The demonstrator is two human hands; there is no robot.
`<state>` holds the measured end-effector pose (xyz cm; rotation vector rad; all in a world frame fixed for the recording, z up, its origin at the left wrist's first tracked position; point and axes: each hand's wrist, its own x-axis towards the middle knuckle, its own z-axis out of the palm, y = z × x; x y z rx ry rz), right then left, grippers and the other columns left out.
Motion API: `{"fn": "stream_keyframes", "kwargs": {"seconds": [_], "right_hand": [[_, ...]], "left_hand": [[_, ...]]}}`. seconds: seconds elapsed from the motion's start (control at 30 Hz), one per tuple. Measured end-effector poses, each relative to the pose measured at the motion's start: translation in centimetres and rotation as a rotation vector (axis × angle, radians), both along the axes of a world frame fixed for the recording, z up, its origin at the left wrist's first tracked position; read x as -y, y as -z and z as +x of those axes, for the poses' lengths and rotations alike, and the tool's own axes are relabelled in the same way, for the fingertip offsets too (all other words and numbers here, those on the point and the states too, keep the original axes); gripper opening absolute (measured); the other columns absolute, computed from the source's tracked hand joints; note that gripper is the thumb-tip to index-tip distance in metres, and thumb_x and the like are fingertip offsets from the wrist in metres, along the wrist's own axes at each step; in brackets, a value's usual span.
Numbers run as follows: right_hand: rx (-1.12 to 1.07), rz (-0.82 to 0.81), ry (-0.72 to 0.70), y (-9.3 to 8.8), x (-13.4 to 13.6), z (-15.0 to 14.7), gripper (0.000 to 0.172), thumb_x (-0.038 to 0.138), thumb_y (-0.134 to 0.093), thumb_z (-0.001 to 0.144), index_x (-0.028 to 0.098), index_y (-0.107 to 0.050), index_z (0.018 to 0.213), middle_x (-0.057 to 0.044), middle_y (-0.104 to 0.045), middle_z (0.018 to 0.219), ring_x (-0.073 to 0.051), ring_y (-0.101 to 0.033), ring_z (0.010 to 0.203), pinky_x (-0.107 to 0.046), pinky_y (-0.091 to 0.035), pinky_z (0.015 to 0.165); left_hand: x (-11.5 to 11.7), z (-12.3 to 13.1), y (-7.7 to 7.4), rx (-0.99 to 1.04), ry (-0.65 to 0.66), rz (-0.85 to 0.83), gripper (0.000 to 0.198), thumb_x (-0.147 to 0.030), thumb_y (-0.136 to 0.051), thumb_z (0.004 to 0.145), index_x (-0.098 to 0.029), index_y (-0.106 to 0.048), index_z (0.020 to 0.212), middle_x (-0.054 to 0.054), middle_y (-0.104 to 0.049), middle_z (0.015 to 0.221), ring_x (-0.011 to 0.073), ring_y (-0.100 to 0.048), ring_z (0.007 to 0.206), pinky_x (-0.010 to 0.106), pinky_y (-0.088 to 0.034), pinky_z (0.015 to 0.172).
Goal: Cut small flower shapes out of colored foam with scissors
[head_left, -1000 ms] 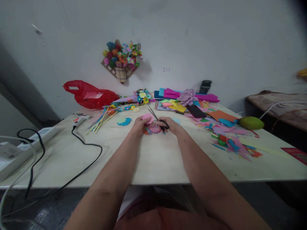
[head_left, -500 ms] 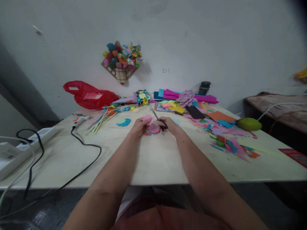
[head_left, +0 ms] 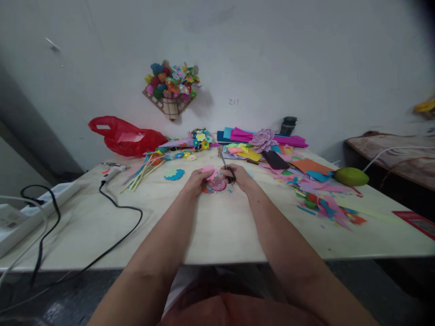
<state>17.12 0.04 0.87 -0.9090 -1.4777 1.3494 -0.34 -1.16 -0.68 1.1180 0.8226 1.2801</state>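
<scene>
My left hand pinches a small pink foam flower piece above the middle of the table. My right hand is closed on black-handled scissors, whose blades point up and away, just right of the pink piece. Under both hands lies a round pink and red cut-out on the pale tabletop. A blue-green flower cut-out lies to the left of my left hand.
Coloured foam sheets and scraps cover the right and back. A purple foam flower, a green mango-like fruit, a red plastic bag, a glue gun with black cord, sticks and a power strip are left.
The scissors have swung more upright and closer to the pink piece. Both hands stayed over the round cut-out; the view shifted slightly.
</scene>
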Motion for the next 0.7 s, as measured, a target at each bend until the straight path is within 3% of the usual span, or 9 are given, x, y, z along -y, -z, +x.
{"fn": "stream_keyframes", "kwargs": {"seconds": [0.17,0.5,0.7], "right_hand": [[0.002,-0.028,0.023,0.0,-0.2,-0.1,0.029,0.025,-0.068,0.066,0.013,-0.057,0.091,0.001,-0.061,0.056,-0.008,-0.050,0.040,-0.018,-0.024,0.034],[-0.073,0.012,0.043,-0.2,-0.4,0.0,0.033,0.016,-0.069,0.058,0.015,-0.056,0.089,0.003,-0.061,0.059,-0.008,-0.054,0.046,-0.017,-0.031,0.040],[-0.081,0.039,0.022,-0.1,-0.5,-0.1,0.036,0.018,-0.071,0.055,0.015,-0.056,0.089,0.005,-0.058,0.058,-0.009,-0.054,0.048,-0.020,-0.037,0.045]], "left_hand": [[0.3,0.3,-0.4,-0.026,-0.016,-0.001,0.031,-0.033,-0.081,0.048,-0.010,-0.063,0.057,0.002,-0.058,0.051,0.0082,-0.049,0.043,0.021,-0.039,0.042],[-0.6,-0.2,0.9,-0.132,0.040,0.034,0.026,-0.030,-0.078,0.053,-0.010,-0.067,0.064,0.003,-0.059,0.054,0.0081,-0.049,0.044,0.020,-0.038,0.042],[-0.1,0.0,0.5,-0.145,0.049,0.032,0.028,-0.031,-0.078,0.053,-0.010,-0.067,0.068,0.004,-0.060,0.057,0.0094,-0.050,0.046,0.021,-0.038,0.041]]}}
